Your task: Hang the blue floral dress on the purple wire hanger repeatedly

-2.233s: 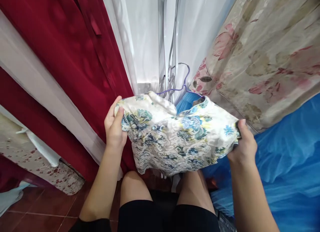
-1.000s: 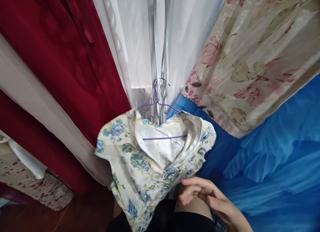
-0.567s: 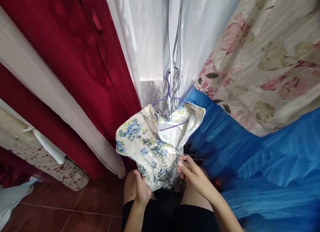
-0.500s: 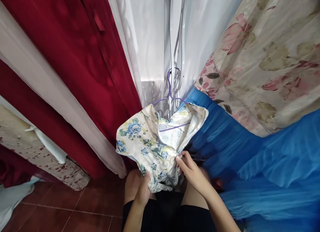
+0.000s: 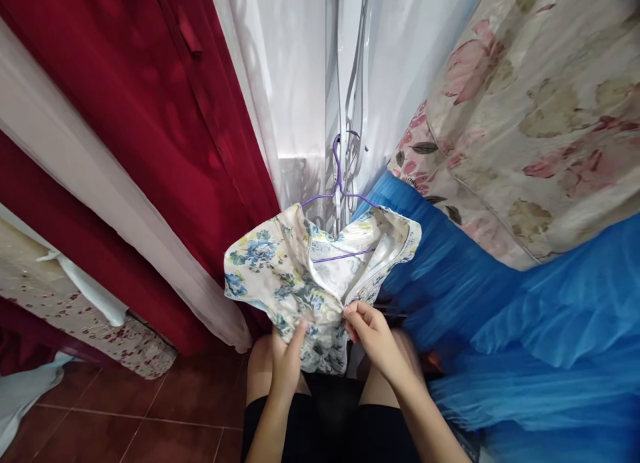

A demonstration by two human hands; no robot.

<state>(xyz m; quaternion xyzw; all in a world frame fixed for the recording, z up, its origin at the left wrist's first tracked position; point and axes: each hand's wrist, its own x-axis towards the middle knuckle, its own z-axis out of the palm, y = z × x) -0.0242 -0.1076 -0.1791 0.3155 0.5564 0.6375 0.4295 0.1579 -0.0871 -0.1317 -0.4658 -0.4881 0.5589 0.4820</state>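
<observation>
A white short-sleeved blouse point(image 5: 293, 286) with blue and yellow flowers hangs in front of me on a purple wire hanger point(image 5: 337, 173). The hanger's hook is up against white straps, and its lower bar shows through the open neckline. My right hand point(image 5: 369, 326) pinches the front edge of the blouse at the bottom of the neckline. Lower down at the left side, my left hand point(image 5: 289, 356) grips the cloth, thumb on the front and its other fingers hidden by the fabric.
Red and white drapes point(image 5: 125, 116) hang on the left, with white cloth point(image 5: 295, 70) behind the hanger. Floral fabric point(image 5: 555, 116) and blue tulle point(image 5: 540, 316) fill the right. Below lie red floor tiles point(image 5: 185, 390) and my bent knees.
My left hand has risen a little along the blouse's side. My right hand has shifted slightly left, still pinching the neckline. The blouse is spread a bit wider.
</observation>
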